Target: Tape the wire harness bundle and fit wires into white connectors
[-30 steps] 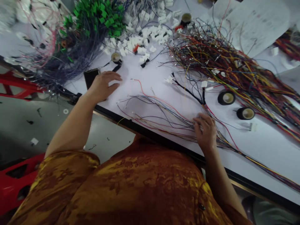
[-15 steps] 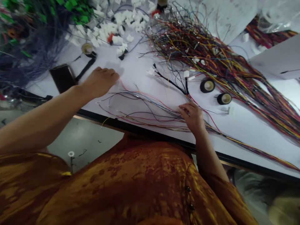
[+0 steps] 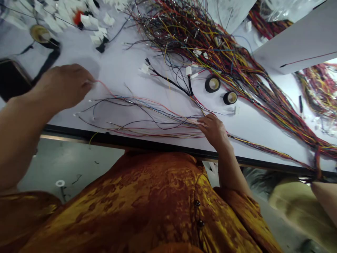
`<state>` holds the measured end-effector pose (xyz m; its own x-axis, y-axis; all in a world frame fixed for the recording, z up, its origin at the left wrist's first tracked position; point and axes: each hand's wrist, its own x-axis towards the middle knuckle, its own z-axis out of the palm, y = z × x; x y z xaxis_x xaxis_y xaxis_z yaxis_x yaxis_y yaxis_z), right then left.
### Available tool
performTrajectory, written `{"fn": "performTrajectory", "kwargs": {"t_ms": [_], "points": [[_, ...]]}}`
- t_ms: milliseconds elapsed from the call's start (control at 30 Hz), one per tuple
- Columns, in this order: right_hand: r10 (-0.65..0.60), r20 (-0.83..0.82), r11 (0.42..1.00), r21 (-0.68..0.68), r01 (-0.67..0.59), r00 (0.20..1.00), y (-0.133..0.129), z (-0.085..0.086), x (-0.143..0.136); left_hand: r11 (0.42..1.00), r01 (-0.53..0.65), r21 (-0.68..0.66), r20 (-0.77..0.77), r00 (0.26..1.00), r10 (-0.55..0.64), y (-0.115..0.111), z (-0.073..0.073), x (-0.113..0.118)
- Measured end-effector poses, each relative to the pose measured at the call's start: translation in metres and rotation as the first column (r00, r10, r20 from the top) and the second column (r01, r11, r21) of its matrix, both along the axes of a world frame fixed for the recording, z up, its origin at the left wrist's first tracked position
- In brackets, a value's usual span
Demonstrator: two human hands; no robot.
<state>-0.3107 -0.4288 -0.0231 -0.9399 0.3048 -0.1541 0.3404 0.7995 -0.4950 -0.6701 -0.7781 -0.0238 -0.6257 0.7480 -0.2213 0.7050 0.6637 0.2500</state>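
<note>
My left hand (image 3: 65,84) is closed on the end of a thin orange-red wire (image 3: 104,85), above the white table at the left. My right hand (image 3: 213,129) is closed around a bundle of thin coloured wires (image 3: 163,115) near the table's front edge. The loose ends of these wires fan out leftward between my hands. To the right of my right hand the bundle (image 3: 260,147) runs on along the table. Just beyond that hand lies a black-sleeved branch (image 3: 171,81) with white connectors (image 3: 188,70).
Two black tape rolls (image 3: 212,84) (image 3: 230,98) lie beyond my right hand. A large wire heap (image 3: 210,45) stretches across the back and right. White connectors (image 3: 55,17), another tape roll (image 3: 40,34) and a dark phone-like object (image 3: 13,79) are at the left. Another person's arm (image 3: 325,196) shows at the right.
The view has shifted to the right. My left hand has moved away from my right hand, with the orange-red wire at its fingertips. My right hand stays on the bundle.
</note>
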Motion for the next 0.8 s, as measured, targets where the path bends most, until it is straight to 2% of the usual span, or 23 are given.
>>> {"fn": "performTrajectory", "kwargs": {"t_ms": [167,300,400,467,600,700,800], "points": [[0.058,0.043,0.998,0.033,-0.059,0.997,-0.003,-0.004,0.013,0.995,0.076,-0.064,0.004,0.997,-0.076,-0.020,0.025,0.042],[0.113,0.093,0.987,0.102,-0.122,0.989,-0.023,0.001,0.011,0.933,0.190,-0.305,0.037,0.981,-0.188,-0.045,0.032,0.082],[0.190,0.089,0.973,0.117,-0.200,0.978,-0.034,0.008,0.006,0.894,0.202,-0.400,0.010,0.976,-0.217,-0.053,0.036,0.104],[0.221,0.071,0.968,0.109,-0.228,0.973,-0.033,0.011,0.004,0.897,0.167,-0.410,-0.013,0.982,-0.189,-0.055,0.037,0.110],[0.201,0.067,0.977,0.052,-0.205,0.977,-0.016,0.015,0.011,0.911,0.120,-0.395,-0.024,0.990,-0.140,-0.058,0.036,0.111],[0.218,0.131,0.974,0.034,-0.225,0.967,-0.007,0.011,0.021,0.924,0.127,-0.362,0.001,0.991,-0.136,-0.059,0.033,0.109],[0.246,0.163,0.959,0.099,-0.264,0.955,-0.007,0.003,0.027,0.943,0.083,-0.323,0.007,0.996,-0.085,-0.056,0.035,0.113]]}}
